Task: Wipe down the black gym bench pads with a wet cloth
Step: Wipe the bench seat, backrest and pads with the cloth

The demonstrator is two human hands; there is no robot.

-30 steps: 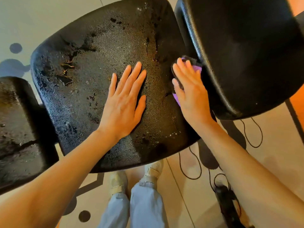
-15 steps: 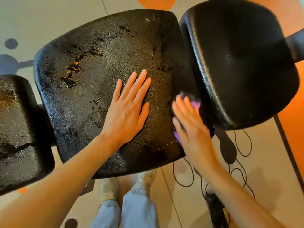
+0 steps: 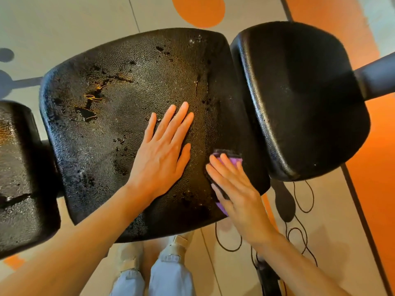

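Note:
The large black middle pad (image 3: 111, 116) fills the centre of the view, wet and shiny with worn, cracked patches at its upper left. My left hand (image 3: 162, 154) lies flat on it, fingers spread, holding nothing. My right hand (image 3: 237, 189) presses a purple cloth (image 3: 234, 162) onto the pad's right edge near its front corner; most of the cloth is hidden under the palm. A second black pad (image 3: 303, 99) sits to the right, a third (image 3: 19, 174) to the left.
A dark metal bar (image 3: 376, 80) sticks out from the right pad. Black cords (image 3: 299, 210) loop over the beige and orange floor below the right pad. My shoes (image 3: 175, 248) and light trouser legs stand under the middle pad's front edge.
My right hand has slid the cloth along the middle pad's right edge toward its front corner. The left hand has stayed flat on the pad. The camera has tilted, showing more floor beyond the pads.

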